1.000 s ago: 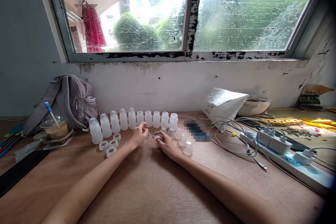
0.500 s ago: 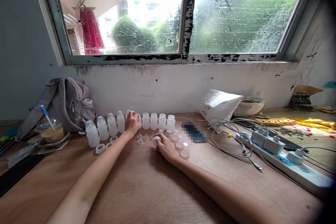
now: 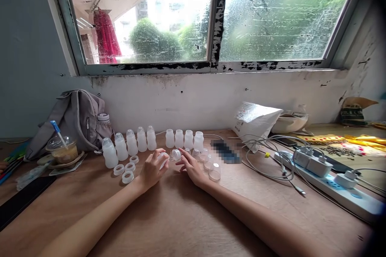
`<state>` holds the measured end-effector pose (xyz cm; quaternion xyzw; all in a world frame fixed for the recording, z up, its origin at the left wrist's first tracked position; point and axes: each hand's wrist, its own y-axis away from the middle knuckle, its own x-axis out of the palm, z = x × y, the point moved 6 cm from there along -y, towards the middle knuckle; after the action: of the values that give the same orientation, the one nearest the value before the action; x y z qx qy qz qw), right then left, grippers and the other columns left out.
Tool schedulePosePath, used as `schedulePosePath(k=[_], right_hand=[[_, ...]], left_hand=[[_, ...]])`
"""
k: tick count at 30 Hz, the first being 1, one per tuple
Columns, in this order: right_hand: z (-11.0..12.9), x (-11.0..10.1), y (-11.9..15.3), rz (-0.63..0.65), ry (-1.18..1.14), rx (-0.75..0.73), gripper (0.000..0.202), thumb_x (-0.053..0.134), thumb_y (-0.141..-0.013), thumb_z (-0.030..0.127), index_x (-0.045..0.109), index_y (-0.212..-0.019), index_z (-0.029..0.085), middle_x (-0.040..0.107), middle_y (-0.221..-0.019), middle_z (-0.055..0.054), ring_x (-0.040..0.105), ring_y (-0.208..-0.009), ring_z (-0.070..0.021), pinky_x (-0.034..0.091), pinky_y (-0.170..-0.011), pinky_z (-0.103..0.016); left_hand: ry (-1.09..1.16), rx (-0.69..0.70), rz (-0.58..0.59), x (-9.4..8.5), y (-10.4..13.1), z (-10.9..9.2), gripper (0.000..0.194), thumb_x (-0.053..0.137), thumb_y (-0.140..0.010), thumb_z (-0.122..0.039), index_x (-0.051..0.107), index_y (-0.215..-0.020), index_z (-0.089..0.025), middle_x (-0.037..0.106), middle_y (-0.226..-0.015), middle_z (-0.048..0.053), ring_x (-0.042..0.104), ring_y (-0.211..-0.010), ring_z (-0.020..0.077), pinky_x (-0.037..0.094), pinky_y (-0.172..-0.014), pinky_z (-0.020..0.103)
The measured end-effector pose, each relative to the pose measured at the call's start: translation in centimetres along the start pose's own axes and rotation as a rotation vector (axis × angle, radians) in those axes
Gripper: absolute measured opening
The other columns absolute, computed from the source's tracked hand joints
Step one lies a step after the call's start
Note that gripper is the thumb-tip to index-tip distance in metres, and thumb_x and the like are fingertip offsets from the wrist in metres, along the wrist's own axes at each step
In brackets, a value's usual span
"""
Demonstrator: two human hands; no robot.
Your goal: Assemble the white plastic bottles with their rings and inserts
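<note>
My left hand [image 3: 154, 167] is wrapped round a white translucent bottle [image 3: 163, 160], low over the table. Close by on the right, my right hand [image 3: 190, 166] has its fingertips on a small clear cap with a ring [image 3: 175, 154]. Several capped bottles [image 3: 132, 142] stand in a slanting row at the left, with several white rings [image 3: 128, 176] in front of them. Uncapped bottles [image 3: 188, 139] stand in a row behind my right hand. Clear domed caps [image 3: 214, 171] sit beside that hand's right side. Small clear pieces between the hands are mostly hidden.
A grey backpack [image 3: 81, 120] and an iced drink cup [image 3: 62, 151] are at the left. At the right are a white pouch [image 3: 255, 122], tangled cables [image 3: 282, 168] and a power strip [image 3: 331, 184] with chargers. A dark phone-like object [image 3: 226, 151] lies behind the domed caps.
My left hand has come back from the bottle row toward me and now holds a bottle low near my right hand. The camera view has shifted slightly.
</note>
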<state>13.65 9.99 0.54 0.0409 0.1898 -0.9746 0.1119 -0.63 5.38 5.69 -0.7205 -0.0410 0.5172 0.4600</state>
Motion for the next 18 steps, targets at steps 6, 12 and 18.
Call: schedulePosePath(k=[6, 12, 18], right_hand=[[0.7, 0.1, 0.3, -0.020, 0.051, -0.069, 0.036, 0.042, -0.080, 0.040, 0.048, -0.110, 0.021, 0.057, -0.100, -0.007, 0.060, -0.062, -0.0126, 0.048, -0.048, -0.024], [1.0, 0.3, 0.3, 0.033, 0.080, -0.082, 0.037, 0.046, -0.077, 0.039, 0.052, -0.107, 0.018, 0.060, -0.078, -0.004, 0.058, -0.057, -0.0123, 0.047, -0.046, -0.024], [0.3, 0.1, 0.1, 0.023, 0.016, -0.019, 0.033, 0.046, -0.077, 0.036, 0.054, -0.102, 0.016, 0.059, -0.080, -0.004, 0.058, -0.057, -0.0116, 0.046, -0.047, -0.023]], left_hand=[[0.055, -0.076, 0.017, 1.5, 1.1, 0.2, 0.043, 0.043, -0.082, -0.037, 0.031, -0.120, -0.023, 0.048, -0.115, 0.007, 0.053, -0.098, 0.0194, 0.048, -0.074, 0.029], [-0.057, -0.088, 0.060, 2.1, 1.9, 0.6, 0.047, 0.044, -0.081, -0.037, 0.033, -0.125, -0.026, 0.052, -0.109, 0.007, 0.054, -0.095, 0.0209, 0.046, -0.076, 0.031], [-0.050, -0.074, 0.089, 2.3, 1.8, 0.4, 0.049, 0.052, -0.075, -0.033, 0.038, -0.122, -0.022, 0.056, -0.103, 0.007, 0.055, -0.088, 0.0216, 0.044, -0.075, 0.033]])
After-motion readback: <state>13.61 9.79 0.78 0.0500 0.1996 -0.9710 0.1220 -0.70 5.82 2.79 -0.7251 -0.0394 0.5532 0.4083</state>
